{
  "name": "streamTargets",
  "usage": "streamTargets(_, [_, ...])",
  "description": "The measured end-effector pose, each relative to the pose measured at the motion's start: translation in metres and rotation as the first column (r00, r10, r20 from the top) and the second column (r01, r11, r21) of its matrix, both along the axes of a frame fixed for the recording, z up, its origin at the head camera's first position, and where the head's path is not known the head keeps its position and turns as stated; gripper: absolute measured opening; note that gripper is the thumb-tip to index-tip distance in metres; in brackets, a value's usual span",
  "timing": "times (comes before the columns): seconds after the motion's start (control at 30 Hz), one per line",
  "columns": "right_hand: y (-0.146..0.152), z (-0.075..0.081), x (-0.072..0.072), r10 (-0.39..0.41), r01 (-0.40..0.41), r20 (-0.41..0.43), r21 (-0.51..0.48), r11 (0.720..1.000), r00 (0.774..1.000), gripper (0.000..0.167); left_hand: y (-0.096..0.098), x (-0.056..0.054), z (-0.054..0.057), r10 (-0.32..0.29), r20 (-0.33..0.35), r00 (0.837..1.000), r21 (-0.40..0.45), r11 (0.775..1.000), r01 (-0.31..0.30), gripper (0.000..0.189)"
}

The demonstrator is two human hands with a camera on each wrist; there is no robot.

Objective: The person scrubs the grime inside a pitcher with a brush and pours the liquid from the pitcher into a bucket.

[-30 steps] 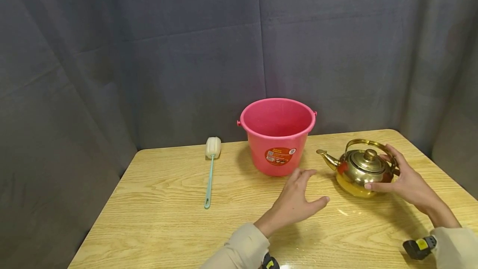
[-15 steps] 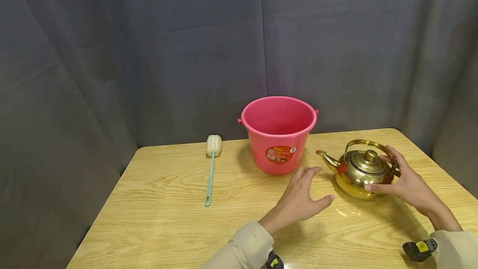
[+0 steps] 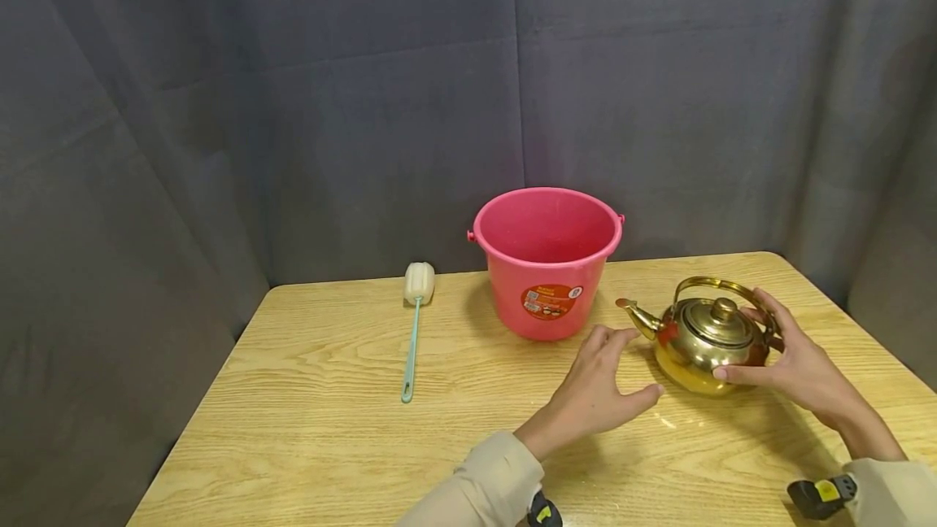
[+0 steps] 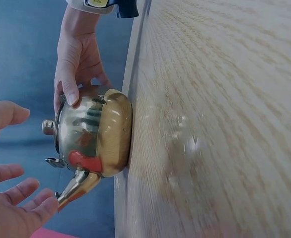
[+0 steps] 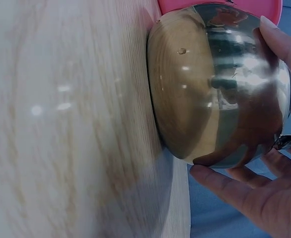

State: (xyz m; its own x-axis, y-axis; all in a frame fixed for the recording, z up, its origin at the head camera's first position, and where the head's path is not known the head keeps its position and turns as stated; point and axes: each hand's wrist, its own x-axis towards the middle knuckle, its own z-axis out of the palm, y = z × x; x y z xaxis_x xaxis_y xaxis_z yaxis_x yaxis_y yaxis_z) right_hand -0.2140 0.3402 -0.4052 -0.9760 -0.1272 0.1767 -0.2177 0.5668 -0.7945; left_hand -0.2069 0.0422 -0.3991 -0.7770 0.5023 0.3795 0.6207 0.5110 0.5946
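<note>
A shiny brass teakettle (image 3: pixel 706 348) with a lid knob and an arched handle rests on the wooden table, its spout pointing left toward the pink bucket. My right hand (image 3: pixel 808 376) holds the kettle's right side, thumb on the near wall and fingers around the back. In the right wrist view, fingertips (image 5: pixel 205 173) press against the rounded body. My left hand (image 3: pixel 596 385) hovers beside the spout, thumb and fingers spread apart with nothing between them. From the left wrist, the spout (image 4: pixel 78 186) overlaps the fingertips of that hand.
The pink bucket (image 3: pixel 545 299) stands at the back middle, behind the left hand. Left of it lies a sponge brush (image 3: pixel 419 287) with a thin green handle. Grey curtains (image 3: pixel 366 120) surround the table (image 3: pixel 315 429) at the back and sides.
The kettle has shifted slightly toward me and left, with the right hand staying on it. My left hand has moved right, closer to the spout.
</note>
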Motion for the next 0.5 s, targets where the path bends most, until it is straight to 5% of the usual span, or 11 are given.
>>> streamTargets(0.5, [-0.0058, -0.0008, 0.0051, -0.002, 0.002, -0.033, 0.011, 1.000, 0.999, 0.120, 0.0073, -0.0008, 0.0034, -0.016, -0.014, 1.000, -0.008, 1.000, 0.016, 0.061])
